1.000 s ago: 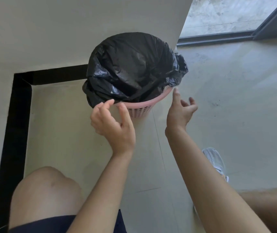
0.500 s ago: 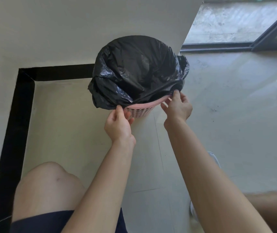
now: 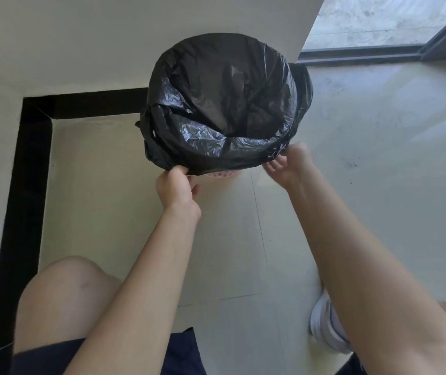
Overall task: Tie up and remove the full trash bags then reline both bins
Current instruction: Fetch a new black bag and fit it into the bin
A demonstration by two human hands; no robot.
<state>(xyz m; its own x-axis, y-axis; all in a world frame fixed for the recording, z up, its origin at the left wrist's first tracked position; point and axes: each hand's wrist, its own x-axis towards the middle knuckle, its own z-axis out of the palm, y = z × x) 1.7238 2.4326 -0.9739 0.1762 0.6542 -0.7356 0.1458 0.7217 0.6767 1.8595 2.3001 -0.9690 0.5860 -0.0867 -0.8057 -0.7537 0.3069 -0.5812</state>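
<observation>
A black trash bag [image 3: 224, 109] lines a pink perforated bin [image 3: 220, 175] that stands on the floor against the white wall. The bag's edge is folded down over the rim all the way round, and only a small strip of pink shows below it at the front. My left hand [image 3: 177, 185] pinches the bag's lower edge at the front left of the bin. My right hand [image 3: 290, 162] grips the bag's edge at the front right. The bag's inside looks dark and hollow; I cannot see any contents.
A white wall with a black skirting strip [image 3: 21, 201] runs behind and to the left of the bin. A dark sliding-door frame [image 3: 365, 56] lies at the back right. My bare knee [image 3: 65, 299] and a white shoe [image 3: 327, 328] rest on the pale tiled floor.
Both hands reached the bin, took hold of the bag's edge and pulled it down over the front rim. The pink rim is now almost wholly covered.
</observation>
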